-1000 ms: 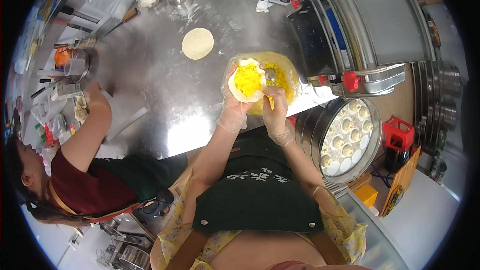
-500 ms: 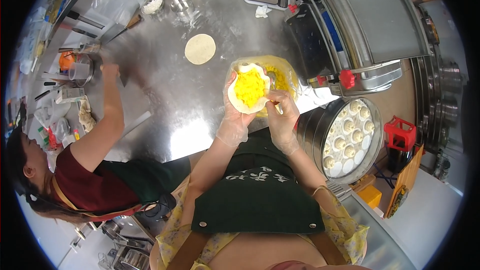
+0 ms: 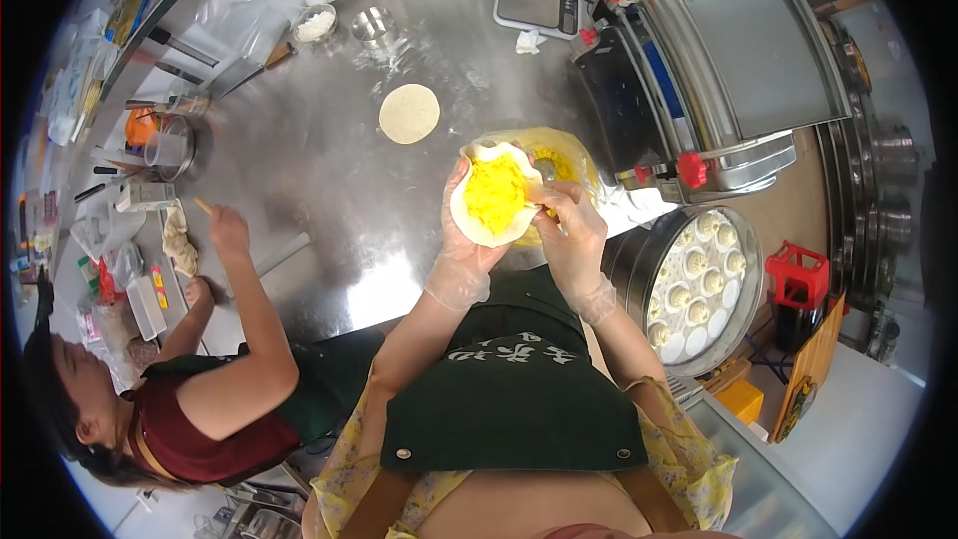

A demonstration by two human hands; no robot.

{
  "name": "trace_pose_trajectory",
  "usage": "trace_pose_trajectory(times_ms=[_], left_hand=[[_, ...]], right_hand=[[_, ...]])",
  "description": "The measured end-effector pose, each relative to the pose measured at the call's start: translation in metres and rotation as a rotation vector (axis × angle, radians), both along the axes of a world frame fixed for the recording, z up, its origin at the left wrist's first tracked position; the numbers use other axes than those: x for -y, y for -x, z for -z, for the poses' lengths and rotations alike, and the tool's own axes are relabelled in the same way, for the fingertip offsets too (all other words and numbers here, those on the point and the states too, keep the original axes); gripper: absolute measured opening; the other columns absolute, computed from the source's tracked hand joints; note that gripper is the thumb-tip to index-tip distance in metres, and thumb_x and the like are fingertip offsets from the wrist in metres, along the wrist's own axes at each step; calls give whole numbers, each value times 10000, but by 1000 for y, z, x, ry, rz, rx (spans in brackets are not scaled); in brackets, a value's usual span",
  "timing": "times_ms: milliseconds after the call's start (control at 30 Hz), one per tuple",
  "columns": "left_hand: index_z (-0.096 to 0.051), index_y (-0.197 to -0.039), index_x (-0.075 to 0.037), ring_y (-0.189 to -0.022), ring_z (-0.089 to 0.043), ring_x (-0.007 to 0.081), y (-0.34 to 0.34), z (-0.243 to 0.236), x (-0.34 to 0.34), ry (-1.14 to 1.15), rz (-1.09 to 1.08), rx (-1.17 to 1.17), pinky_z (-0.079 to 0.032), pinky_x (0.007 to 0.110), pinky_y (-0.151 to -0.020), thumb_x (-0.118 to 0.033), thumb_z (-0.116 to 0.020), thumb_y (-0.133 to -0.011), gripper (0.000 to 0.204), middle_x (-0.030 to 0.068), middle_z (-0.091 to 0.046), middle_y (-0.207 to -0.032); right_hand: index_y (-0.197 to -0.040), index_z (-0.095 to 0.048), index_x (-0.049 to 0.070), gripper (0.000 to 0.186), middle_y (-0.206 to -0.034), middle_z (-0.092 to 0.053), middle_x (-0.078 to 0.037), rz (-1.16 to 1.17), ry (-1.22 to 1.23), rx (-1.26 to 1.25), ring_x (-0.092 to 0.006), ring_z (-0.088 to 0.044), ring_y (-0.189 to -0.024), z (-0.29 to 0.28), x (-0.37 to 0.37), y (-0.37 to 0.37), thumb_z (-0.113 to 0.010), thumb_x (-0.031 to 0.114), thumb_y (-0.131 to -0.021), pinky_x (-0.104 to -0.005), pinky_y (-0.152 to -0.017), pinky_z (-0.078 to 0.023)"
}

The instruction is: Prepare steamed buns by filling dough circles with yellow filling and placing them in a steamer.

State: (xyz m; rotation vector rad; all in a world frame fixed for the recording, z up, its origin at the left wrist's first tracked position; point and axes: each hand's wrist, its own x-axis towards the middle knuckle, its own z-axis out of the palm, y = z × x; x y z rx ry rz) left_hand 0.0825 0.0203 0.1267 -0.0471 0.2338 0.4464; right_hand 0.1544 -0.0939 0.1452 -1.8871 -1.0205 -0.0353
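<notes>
A round dough wrapper (image 3: 482, 235) with a wavy edge is cupped in my left hand (image 3: 459, 248), whose fingers curl around its left side. Bright yellow crumbly filling (image 3: 495, 192) is heaped in its middle. My right hand (image 3: 576, 228) pinches the wrapper's right edge between thumb and fingers. Both hands wear clear plastic gloves. Just beyond them a bowl of the same yellow filling, lined with a plastic bag (image 3: 581, 152), is partly hidden by my right hand. One flat dough disc (image 3: 409, 114) lies on the steel table farther off.
At my right stands a round steamer (image 3: 755, 314) holding several pleated buns on paper rounds. Behind it is a dough-rolling machine (image 3: 689, 80). A scale (image 3: 537, 6) and a small bowl of white stuff (image 3: 315, 24) sit far back. A co-worker (image 3: 220, 389) works at left, holding a stick-like tool.
My fingers keep pinching the wrapper's edge, with hands and wrapper slightly lower in view. The co-worker's raised arm has come down and nearer, and a second hand now shows.
</notes>
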Motion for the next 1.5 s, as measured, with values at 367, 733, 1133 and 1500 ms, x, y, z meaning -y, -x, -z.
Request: trace_pose_trajectory(times_ms=[367, 733, 1133, 1500], left_hand=[[-589, -1201, -120, -1209, -539, 325, 8, 1, -7, 29, 33, 63, -366, 541, -1089, -407, -534, -950, 384, 124, -602, -1239], [-549, -1274, -92, -1240, -514, 344, 11, -1, -7, -18, 99, 49, -388, 495, -1088, -418, -536, -947, 462, 142, -579, -1281], [-435, -1378, -26, -1245, -524, 282, 11, -1, -4, -53, 105, -82, -416, 450, -1066, -396, -518, -959, 565, 157, -537, -1350], [-438, -1362, -25, -1212, -550, 294, 9, 2, -7, -149, 116, -124, -431, 433, -1055, -369, -488, -978, 519, 168, -543, -1335]], right_hand=[[-939, -627, 28, 286, -906, -691, -96, -121, 6, -95, -192, -666, -755, -12, -7, 1, -705, -117, -705, -269, -629, -522], [-950, -639, 69, 287, -852, -665, -84, -114, 131, -21, -251, -671, -717, -30, -6, -4, -699, -69, -706, -325, -595, -526], [-960, -622, 37, 293, -928, -652, -93, -160, 215, -146, -190, -651, -727, -40, -6, -12, -693, -99, -711, -276, -606, -520], [-998, -632, 57, 318, -901, -654, -102, -193, 117, -230, -220, -667, -736, -27, 1, -13, -688, -99, -727, -294, -641, -538]])
